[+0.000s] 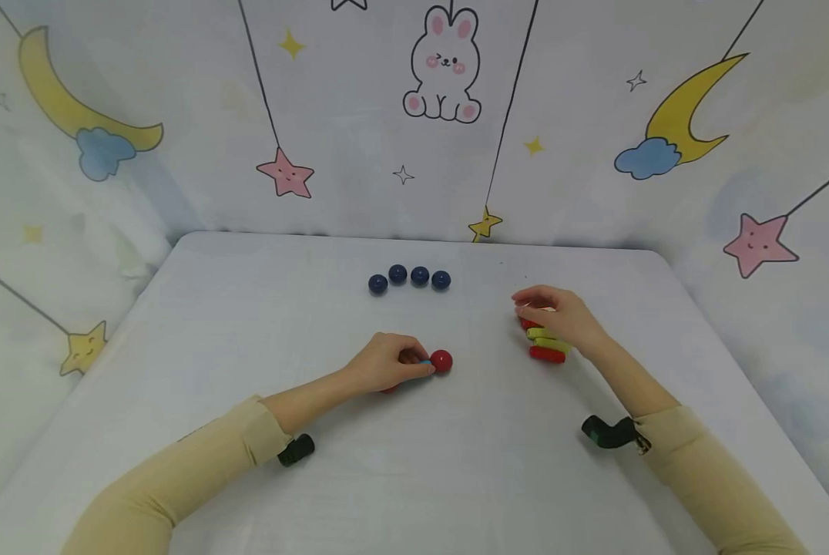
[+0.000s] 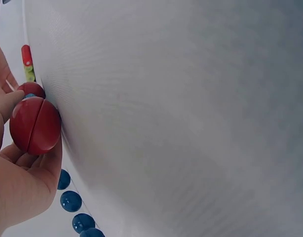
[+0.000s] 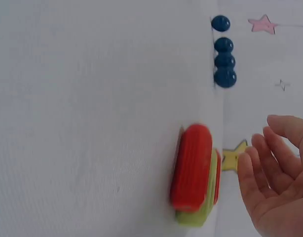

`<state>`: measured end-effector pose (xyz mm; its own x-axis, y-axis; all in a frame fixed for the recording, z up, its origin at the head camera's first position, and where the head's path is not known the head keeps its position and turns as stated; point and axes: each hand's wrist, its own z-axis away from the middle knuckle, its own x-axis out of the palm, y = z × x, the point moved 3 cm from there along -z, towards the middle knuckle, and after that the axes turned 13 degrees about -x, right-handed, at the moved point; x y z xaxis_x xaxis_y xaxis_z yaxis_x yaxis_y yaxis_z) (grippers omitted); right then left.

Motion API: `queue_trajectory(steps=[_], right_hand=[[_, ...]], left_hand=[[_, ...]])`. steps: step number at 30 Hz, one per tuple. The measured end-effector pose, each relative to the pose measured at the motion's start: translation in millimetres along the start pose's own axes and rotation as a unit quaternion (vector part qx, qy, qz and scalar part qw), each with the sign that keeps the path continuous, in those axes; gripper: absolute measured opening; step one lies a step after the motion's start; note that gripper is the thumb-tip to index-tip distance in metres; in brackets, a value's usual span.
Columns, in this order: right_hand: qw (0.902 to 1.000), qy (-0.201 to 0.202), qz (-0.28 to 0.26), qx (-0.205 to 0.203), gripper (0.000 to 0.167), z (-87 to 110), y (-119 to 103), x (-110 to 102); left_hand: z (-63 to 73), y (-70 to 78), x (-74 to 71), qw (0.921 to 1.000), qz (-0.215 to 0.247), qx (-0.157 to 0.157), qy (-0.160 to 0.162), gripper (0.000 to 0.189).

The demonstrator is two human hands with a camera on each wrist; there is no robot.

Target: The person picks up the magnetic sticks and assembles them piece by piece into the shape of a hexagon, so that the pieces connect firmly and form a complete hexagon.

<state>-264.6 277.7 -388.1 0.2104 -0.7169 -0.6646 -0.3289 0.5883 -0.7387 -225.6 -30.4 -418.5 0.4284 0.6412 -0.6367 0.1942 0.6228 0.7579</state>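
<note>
The left hand (image 1: 387,361) is held low over the middle of the white table (image 1: 456,470), its knuckles raised, its thumb laid along the near side and pointed right. A small light blue piece (image 1: 426,362) is pinched between the thumb and the bent forefinger. On its right side one red ball (image 1: 441,361) is seen; a second, seamed red ball (image 2: 35,127) is mostly covered by the hand in the head view. Whether the three are joined cannot be told.

The right hand (image 1: 556,314) is poised farther right, back upward and fingers directed left. Its fingers are loosely bent, thumb parted from them, and nothing is grasped. By it, partly hidden, red ribbed sticks (image 1: 548,354) and yellow-green sticks (image 1: 552,344) are gathered in a cluster.

Both forearms are angled inward from the near corners, covered by beige sleeves (image 1: 206,455), with a black device (image 1: 609,432) worn at each wrist.

At the far middle, four dark blue balls (image 1: 420,276) are lined up in a shallow arc. Behind the table, a white backdrop (image 1: 359,116) is printed with a rabbit (image 1: 445,69), moons and stars.
</note>
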Motion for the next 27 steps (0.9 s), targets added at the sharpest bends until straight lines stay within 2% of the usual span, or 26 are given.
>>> queue_trajectory(steps=[5, 9, 13, 20, 27], right_hand=[[0.9987, 0.012, 0.037, 0.033, 0.040, 6.4, 23, -19], [0.9975, -0.001, 0.038, 0.060, 0.042, 5.3, 39, -23], [0.9968, -0.020, 0.036, 0.069, 0.041, 2.0, 50, -22], [0.9955, -0.041, 0.047, 0.071, 0.038, -5.5, 49, -17], [0.9936, -0.060, 0.076, 0.057, 0.038, -18.2, 40, -9]], left_hand=[[-0.9, -1.5, 1.5, 1.0000, 0.000, 0.005, -0.002, 0.017], [-0.9, -2.0, 1.7, 1.0000, 0.000, 0.002, -0.004, 0.017], [-0.1, -1.8, 1.4, 1.0000, -0.001, 0.004, -0.005, 0.018], [-0.5, -2.4, 2.2, 1.0000, -0.001, 0.001, -0.006, 0.017], [-0.8, -2.1, 1.8, 1.0000, -0.001, -0.006, -0.008, 0.019]])
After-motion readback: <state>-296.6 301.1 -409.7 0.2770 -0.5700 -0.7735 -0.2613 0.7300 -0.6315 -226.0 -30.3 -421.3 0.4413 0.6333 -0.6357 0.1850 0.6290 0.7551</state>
